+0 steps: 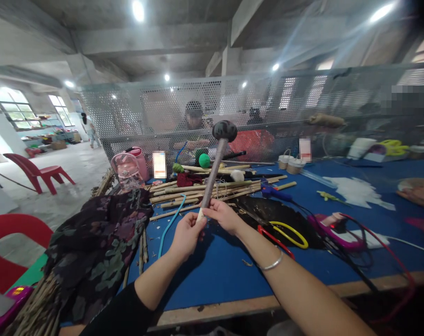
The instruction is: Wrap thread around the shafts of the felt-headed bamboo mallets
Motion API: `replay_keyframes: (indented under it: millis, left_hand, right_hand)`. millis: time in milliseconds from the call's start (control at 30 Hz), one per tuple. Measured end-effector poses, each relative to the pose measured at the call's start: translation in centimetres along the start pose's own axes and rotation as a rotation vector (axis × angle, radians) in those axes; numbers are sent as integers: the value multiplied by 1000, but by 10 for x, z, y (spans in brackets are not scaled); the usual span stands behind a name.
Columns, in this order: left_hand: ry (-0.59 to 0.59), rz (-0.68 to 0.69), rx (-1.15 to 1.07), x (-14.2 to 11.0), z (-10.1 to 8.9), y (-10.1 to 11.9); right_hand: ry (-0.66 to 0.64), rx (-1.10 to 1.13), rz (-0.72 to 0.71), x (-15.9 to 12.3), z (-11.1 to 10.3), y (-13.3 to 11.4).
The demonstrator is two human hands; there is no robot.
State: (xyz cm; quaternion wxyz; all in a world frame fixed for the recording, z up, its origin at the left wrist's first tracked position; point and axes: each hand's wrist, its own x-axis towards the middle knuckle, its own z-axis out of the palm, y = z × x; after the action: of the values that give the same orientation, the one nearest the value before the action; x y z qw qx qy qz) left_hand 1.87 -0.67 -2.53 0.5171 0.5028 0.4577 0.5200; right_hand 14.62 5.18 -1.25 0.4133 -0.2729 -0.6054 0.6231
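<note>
So from my end both hands are on a wrapped stick (215,176), held up tilted over the table (229,282), dark knob (225,131) toward 1 o'clock. My left hand (186,235) has its fingers pinched on the pale bottom end (200,214), and my right hand (224,217) has its fingers clamped just above. I'd guess it's light and stiff but top-heavy, so it could roll; the knob might squash, so I'd grip only the shaft. Can't see the very tip or the far-side fingers, they're hidden. What looks like someone else's hand (416,190) at 3 o'clock is blurry and cut off, and the perforated screen (117,107) at 12 hazes whatever's behind it
</note>
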Motion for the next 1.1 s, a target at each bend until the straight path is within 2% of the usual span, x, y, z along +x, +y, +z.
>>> replay_keyframes:
  millis: [100,167,200,300,367,567,633,700,767,833,900,1033,1100]
  left_hand:
    - [-110,-69,-73,-2,1,5]
    - [-137,-80,-11,-2,0,4]
    - [-116,-43,50,-1,-2,2]
    - [40,127,249,3,-9,-4]
    - [49,118,273,4,-12,-3]
    - [-272,-156,-2,0,-18,22]
    - [-314,-191,-8,0,-20,22]
    - [-237,-106,105,1,-21,17]
    - [-103,23,268,4,-22,11]
    - [-36,53,341,5,-22,9]
    - [-95,-32,275,4,-22,14]
    - [-350,-225,18,0,-24,27]
    - [-401,-262,-30,0,-24,27]
  right_hand:
    - [-36,35,30,-3,-3,-4]
    - [-20,33,25,-2,-4,-2]
    - [-5,26,19,-1,-3,0]
    - [13,-17,28,2,-2,7]
    - [9,-40,26,2,-2,7]
    - [-95,42,68,-4,-4,-2]
    - [-90,50,71,-4,-3,0]
    - [-49,40,51,-1,-1,5]
    - [-1,9,31,2,0,9]
    - [33,-28,10,2,-1,9]
    - [31,-37,0,1,-3,5]
    - [-100,5,66,-5,-9,-3]
    - [-113,5,81,-5,-9,-2]
